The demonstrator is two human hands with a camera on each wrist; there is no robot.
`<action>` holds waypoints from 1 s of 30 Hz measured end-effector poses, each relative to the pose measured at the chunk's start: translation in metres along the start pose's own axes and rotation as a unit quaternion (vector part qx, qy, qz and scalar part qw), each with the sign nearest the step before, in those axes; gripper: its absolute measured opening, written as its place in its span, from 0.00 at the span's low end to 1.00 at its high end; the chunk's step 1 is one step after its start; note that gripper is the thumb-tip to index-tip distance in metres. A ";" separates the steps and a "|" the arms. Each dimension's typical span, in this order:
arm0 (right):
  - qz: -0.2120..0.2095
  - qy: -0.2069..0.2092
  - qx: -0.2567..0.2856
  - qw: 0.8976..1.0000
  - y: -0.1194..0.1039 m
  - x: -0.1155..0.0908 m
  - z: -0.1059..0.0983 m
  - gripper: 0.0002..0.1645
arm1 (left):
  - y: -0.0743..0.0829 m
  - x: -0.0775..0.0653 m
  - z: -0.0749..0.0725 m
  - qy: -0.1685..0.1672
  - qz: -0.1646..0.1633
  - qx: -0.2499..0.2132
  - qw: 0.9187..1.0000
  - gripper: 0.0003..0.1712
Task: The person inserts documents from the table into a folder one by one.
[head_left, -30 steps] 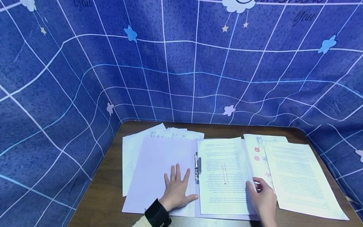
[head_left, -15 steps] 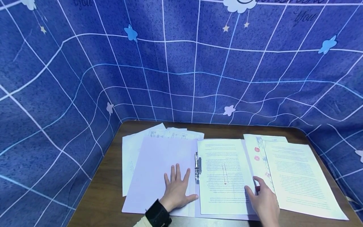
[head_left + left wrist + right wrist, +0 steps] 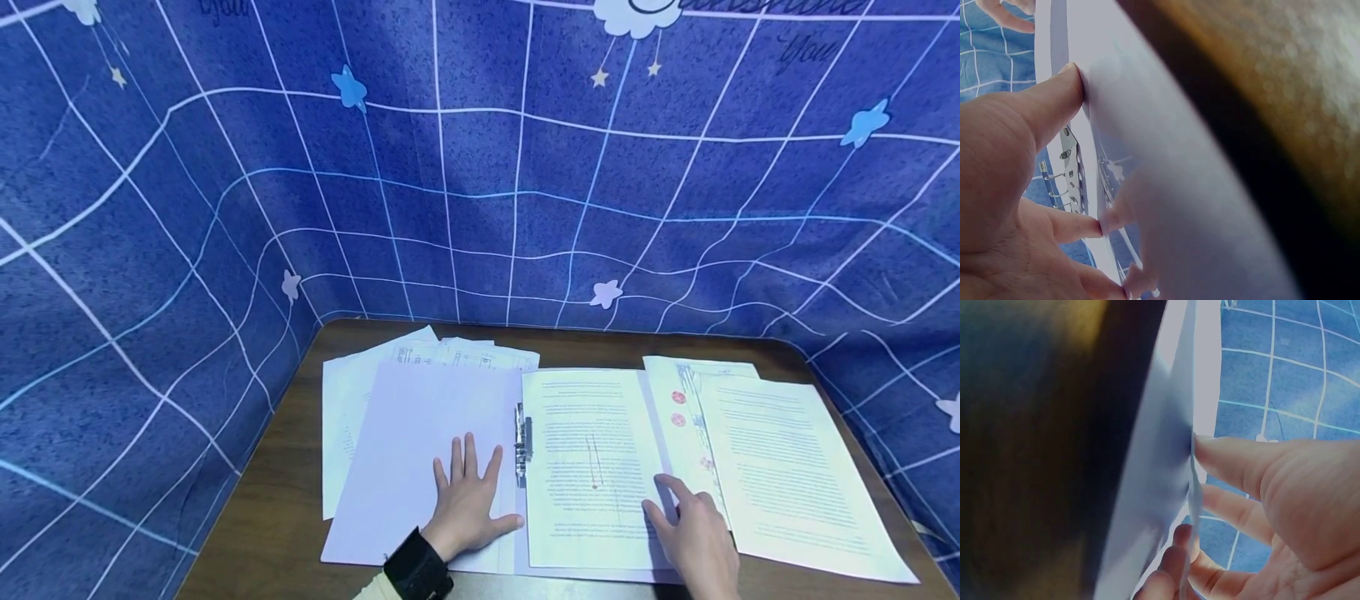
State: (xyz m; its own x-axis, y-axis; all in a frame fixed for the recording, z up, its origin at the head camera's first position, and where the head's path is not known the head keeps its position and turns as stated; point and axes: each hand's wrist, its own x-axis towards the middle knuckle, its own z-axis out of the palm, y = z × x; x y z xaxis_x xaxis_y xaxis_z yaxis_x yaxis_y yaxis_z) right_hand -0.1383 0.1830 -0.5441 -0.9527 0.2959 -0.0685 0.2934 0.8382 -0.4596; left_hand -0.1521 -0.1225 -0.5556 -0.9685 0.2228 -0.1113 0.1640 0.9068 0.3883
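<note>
A lavender folder (image 3: 438, 400) lies spread open, a metal clip (image 3: 521, 444) at its spine. On its inner cover my left hand (image 3: 465, 508) rests flat with fingers spread, the thumb reaching the spine. On the folder's right half lies a printed sheet of paper (image 3: 585, 517), marked with two thin reddish lines. My right hand (image 3: 697, 537) is at the sheet's right edge, thumb and index finger on the page. In the right wrist view the thumb (image 3: 1235, 459) touches the wavy sheet edge, and curled fingertips (image 3: 1172, 559) show on its other side.
Loose printed papers (image 3: 341, 442) stick out from under the folder at left. More papers (image 3: 795, 467) lie at right, one with red round marks (image 3: 678, 398). The brown wooden desk (image 3: 262, 517) stands against a blue grid-patterned curtain (image 3: 480, 208).
The page's right side, raised and curved one second ago, now lies flatter. My right hand has shifted slightly, its index finger moving onto the page. My left hand stays in place.
</note>
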 end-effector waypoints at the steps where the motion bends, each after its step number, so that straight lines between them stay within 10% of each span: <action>1: 0.001 -0.003 -0.003 1.000 0.000 0.000 0.001 0.34 | 0.000 0.000 0.000 0.000 0.000 0.000 1.000 0.61; 30: -0.033 -0.022 0.019 0.999 0.001 0.004 -0.025 0.30 | 0.002 -0.001 -0.001 0.002 0.001 0.001 1.000 0.61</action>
State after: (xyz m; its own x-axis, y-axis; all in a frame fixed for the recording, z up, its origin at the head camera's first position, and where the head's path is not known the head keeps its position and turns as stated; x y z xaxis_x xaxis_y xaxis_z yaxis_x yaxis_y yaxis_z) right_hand -0.1394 0.1966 -0.5232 -0.9725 0.2206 -0.0750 0.2282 0.8371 -0.4972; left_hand -0.1514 -0.1216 -0.5542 -0.9691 0.2223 -0.1070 0.1656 0.9076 0.3857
